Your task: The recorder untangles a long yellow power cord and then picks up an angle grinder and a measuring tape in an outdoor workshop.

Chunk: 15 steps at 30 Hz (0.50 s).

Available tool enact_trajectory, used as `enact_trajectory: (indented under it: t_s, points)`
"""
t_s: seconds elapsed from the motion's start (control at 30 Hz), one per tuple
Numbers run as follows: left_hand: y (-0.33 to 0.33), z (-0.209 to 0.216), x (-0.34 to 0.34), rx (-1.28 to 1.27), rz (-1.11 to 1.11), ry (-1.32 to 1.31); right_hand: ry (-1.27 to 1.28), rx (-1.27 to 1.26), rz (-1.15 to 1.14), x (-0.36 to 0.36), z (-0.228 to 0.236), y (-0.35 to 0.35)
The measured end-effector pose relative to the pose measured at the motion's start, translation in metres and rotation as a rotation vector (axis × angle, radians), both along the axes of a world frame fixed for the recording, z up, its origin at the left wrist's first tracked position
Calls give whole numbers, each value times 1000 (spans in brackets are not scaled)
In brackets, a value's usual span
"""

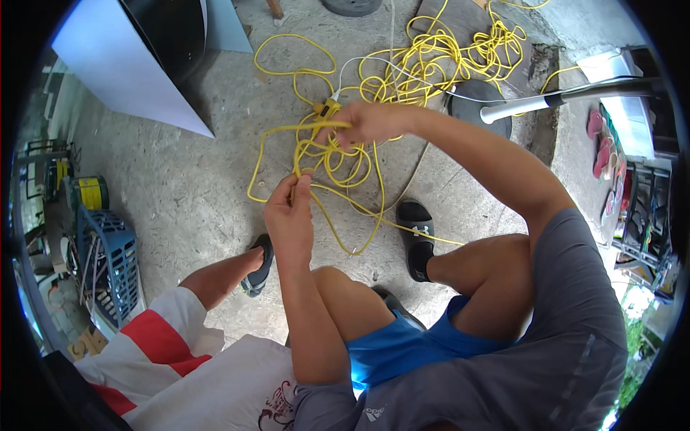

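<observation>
A long yellow cord point(316, 127) runs between my two hands above the concrete floor. My left hand point(291, 212) is closed, pinching the cord between thumb and fingers. Farther up and to the right, my right hand point(370, 123) grips another stretch of it; slight blur softens its fingers. Loose loops of the same cord hang and lie below and between the hands. Just left of my right hand is a yellow and black socket block point(328, 108), with a white plug point(335, 95) on a thin white cable at its top.
A tangled pile of yellow cord point(431, 61) lies beyond my hands. A white-and-black pole point(528, 105) reaches in from the right above a dark round base point(478, 100). A white panel point(136, 79) stands far left, a blue crate point(118, 266) left. Another person's leg point(223, 276) is close by.
</observation>
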State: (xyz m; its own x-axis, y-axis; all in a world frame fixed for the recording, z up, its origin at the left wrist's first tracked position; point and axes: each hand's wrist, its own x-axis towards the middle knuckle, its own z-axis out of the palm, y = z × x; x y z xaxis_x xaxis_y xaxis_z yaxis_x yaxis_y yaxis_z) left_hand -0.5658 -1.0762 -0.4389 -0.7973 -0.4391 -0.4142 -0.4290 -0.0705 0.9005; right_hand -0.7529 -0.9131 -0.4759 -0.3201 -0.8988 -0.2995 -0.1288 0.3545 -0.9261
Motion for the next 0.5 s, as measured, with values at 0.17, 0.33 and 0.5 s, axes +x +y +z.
enact_trajectory:
  t_s: [0.17, 0.33, 0.5]
  points:
    - [-3, -8, 5, -284, -261, -64, 556, 303, 91, 1, -50, -31]
    - [3, -7, 12, -320, -319, -93, 771, 613, -53, -46, -123, -36]
    - [-3, 16, 31, -273, -343, -275, 888, 563, -12, -32, -142, -64]
